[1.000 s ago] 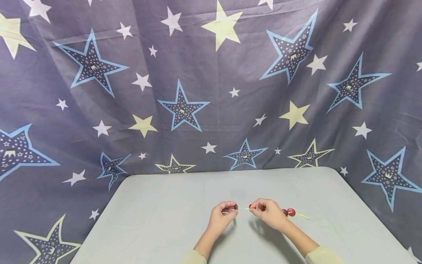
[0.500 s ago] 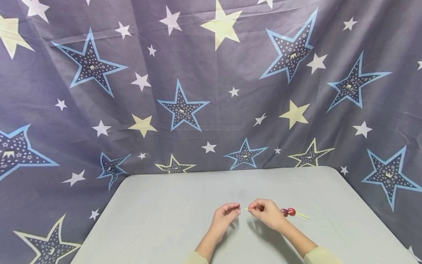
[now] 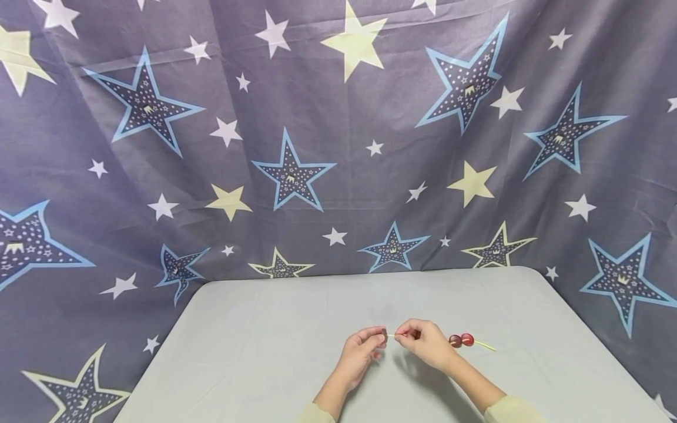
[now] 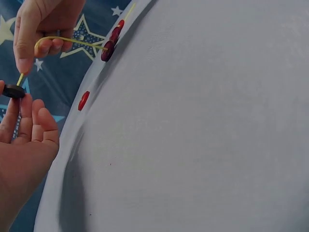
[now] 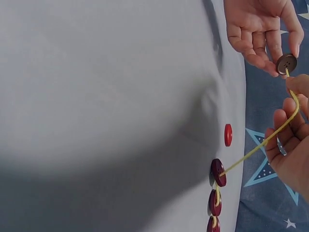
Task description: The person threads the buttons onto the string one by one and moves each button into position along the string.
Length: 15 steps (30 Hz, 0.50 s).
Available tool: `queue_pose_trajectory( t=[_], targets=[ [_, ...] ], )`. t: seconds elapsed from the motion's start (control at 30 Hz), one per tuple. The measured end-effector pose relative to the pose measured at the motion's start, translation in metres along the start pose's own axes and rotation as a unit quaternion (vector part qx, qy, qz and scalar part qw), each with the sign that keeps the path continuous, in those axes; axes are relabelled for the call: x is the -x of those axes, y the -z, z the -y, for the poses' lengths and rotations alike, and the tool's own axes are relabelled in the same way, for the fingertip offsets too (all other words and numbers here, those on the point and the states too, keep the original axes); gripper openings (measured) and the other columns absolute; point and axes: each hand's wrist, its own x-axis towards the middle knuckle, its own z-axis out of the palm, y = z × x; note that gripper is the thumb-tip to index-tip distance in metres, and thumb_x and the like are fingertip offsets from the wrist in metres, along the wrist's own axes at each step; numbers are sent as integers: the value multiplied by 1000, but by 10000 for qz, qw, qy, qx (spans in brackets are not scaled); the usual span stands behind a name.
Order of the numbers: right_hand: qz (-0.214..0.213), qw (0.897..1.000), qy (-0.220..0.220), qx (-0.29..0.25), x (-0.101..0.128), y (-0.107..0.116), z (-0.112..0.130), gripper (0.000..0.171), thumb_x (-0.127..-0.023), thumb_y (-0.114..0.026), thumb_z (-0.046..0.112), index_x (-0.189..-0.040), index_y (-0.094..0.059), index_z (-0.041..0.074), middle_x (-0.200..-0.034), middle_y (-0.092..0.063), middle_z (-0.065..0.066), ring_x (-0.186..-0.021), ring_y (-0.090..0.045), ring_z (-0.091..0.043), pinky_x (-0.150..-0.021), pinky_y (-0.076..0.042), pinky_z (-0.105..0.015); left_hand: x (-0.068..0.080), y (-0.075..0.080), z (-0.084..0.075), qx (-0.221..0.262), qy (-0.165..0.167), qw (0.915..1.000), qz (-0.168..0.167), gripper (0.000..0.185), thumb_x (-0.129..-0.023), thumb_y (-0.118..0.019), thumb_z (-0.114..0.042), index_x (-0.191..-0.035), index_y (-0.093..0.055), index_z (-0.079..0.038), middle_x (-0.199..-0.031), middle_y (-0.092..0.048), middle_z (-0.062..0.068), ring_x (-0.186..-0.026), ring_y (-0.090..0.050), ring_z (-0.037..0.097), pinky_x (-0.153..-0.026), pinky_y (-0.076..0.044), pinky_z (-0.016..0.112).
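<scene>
Left hand (image 3: 361, 351): I see it pinching the dark button (image 5: 286, 63).
Right hand (image 3: 427, 343): pinches cord (image 5: 263, 143) tip.
Relation: tip touches button's holes; cord axis runs toward my left hand.

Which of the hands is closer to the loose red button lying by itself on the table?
Neither hand touches the loose red button; which is nearer cannot be told. The right hand pinches the yellow cord; the left hand holds the dark button.
</scene>
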Motion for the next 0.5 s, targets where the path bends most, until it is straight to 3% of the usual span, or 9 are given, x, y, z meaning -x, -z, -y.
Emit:
queue_pose_trajectory(
  t=[0.5],
  targets=[
    [120, 9998, -108, 127, -1, -1, 1, 4, -82, -69, 14, -81, -68, 11, -61, -52, 5, -54, -43, 1, -49, -39, -18, 0, -3, 0, -178, 40, 9998, -77, 41, -86, -61, -16, -120, -55, 8, -98, -67, -1, -82, -58, 7, -69, -47, 22]
  ],
)
